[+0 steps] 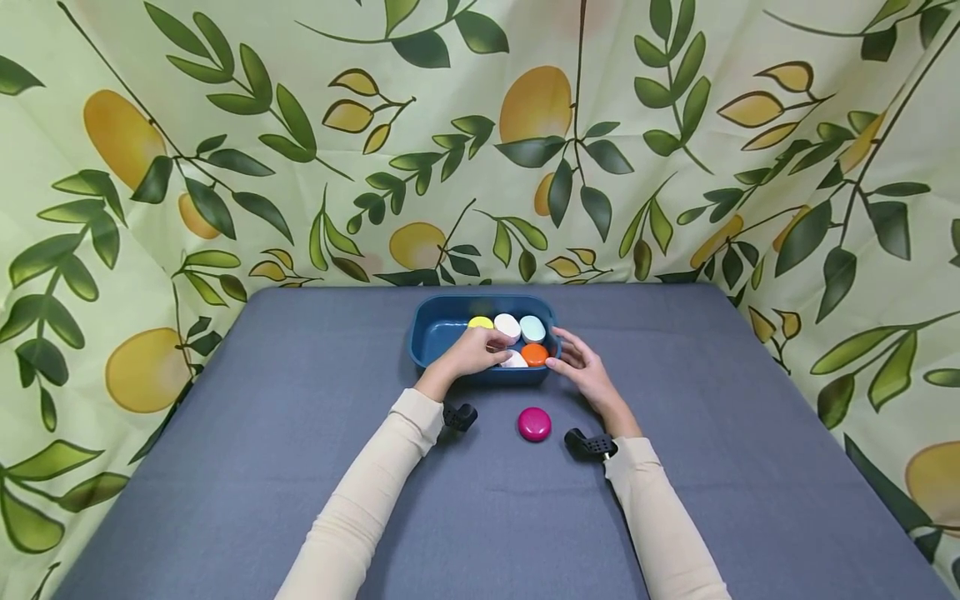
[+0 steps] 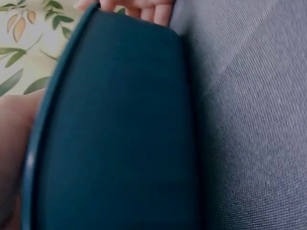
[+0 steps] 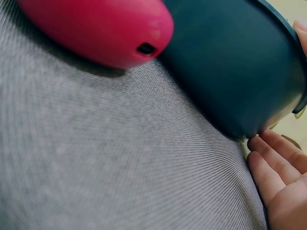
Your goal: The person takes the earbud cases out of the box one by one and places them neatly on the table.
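Note:
A dark blue open bin (image 1: 438,340) holds several small glossy rounded pieces. At its back are a yellow piece (image 1: 481,322), a white one (image 1: 507,325) and a light blue one (image 1: 532,329). In front lie another white piece (image 1: 515,361) and an orange piece (image 1: 535,355). My left hand (image 1: 474,350) reaches over the near rim, its thumb and fingertips pinching the front white piece and partly covering it. My right hand (image 1: 582,368) holds the bin's right end, thumb at the near corner, and the right wrist view shows fingers (image 3: 273,165) against its lower edge.
A magenta rounded piece (image 1: 535,424) with a small dark slot lies on the grey cloth-covered table (image 1: 300,433), nearer me than the bin. Behind the table hangs a leaf-and-fruit curtain (image 1: 442,150). Black camera mounts (image 1: 461,417) sit on both wrists.

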`<state>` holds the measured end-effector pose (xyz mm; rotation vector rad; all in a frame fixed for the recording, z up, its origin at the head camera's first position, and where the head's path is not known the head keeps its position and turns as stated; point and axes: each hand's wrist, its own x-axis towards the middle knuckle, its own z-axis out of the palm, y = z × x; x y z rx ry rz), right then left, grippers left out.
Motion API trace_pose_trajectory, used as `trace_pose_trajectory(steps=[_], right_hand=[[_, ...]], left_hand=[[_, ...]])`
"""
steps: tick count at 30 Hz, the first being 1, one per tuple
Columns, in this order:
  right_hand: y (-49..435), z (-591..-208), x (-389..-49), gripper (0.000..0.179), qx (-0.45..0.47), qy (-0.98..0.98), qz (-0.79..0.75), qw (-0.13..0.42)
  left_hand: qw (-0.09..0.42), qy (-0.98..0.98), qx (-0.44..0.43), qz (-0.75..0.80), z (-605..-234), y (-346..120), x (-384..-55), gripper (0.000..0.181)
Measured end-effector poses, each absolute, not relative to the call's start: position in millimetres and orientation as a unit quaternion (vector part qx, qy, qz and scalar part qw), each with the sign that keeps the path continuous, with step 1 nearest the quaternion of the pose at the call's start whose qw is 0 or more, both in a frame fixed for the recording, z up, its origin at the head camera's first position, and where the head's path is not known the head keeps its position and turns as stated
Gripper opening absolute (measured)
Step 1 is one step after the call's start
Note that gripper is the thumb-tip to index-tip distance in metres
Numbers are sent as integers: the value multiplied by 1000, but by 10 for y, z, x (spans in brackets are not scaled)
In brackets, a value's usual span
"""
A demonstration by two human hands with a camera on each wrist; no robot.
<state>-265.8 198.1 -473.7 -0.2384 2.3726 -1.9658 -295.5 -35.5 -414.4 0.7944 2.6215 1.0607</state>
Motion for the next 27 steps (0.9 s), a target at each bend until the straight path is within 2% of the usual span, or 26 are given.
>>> trace_pose_trajectory(steps=[10,21,27], right_hand=[[1977,-4734,-2653,61,-82,757,-648,25],[1979,-4737,-2646,62,-82,758,-647,26],[1979,-4739,-2648,62,-84,760,-645,20]], left_hand=[[127,893,299,311,-4085,-435,-2987,28],[165,885,308,308,-4128,-483,-3089,34],[159,889,321,286,-4127,-436,-3129,33]])
